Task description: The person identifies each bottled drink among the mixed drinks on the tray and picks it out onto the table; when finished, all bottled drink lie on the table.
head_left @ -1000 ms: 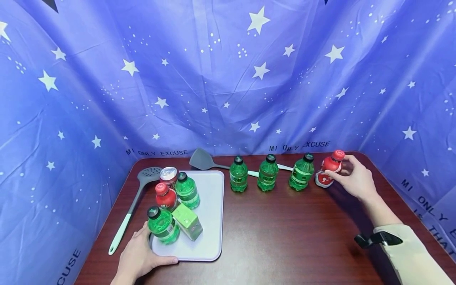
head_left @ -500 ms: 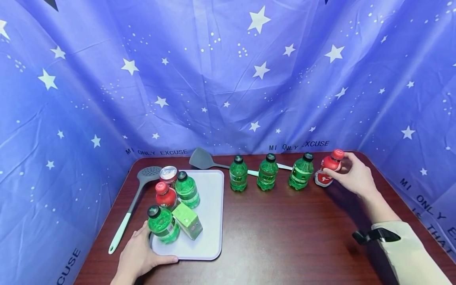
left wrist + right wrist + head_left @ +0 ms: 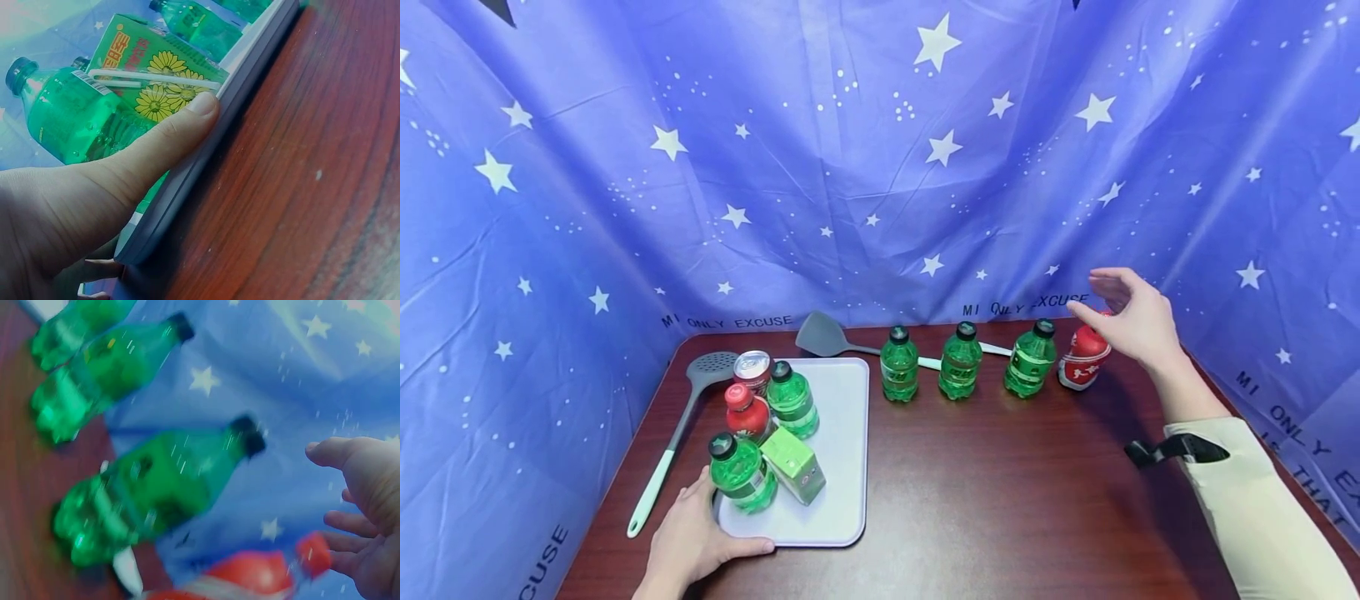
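My left hand (image 3: 688, 533) holds the near left corner of a pale tray (image 3: 842, 467); in the left wrist view the thumb lies along the rim. On the tray stand two green soda bottles (image 3: 793, 404), a red-capped bottle (image 3: 748, 414), a soda can (image 3: 752, 367) and a green drink carton (image 3: 793, 467) with a straw. My right hand (image 3: 1138, 321), fingers spread and holding nothing, is raised just over another red-capped bottle (image 3: 1082, 358), partly covering its cap in the head view. That bottle stands upright at the right end of a row.
Three green soda bottles (image 3: 958, 367) make up the rest of the row along the table's back. Behind them lies a grey spatula (image 3: 822, 335) with a pale handle. A slotted turner (image 3: 688, 417) lies left of the tray. A starry blue curtain (image 3: 880, 167) surrounds the table (image 3: 985, 492).
My right hand has let go of the red-capped bottle at the right and risen above it. The bottle stands where it was. My left hand has stayed at the tray corner.
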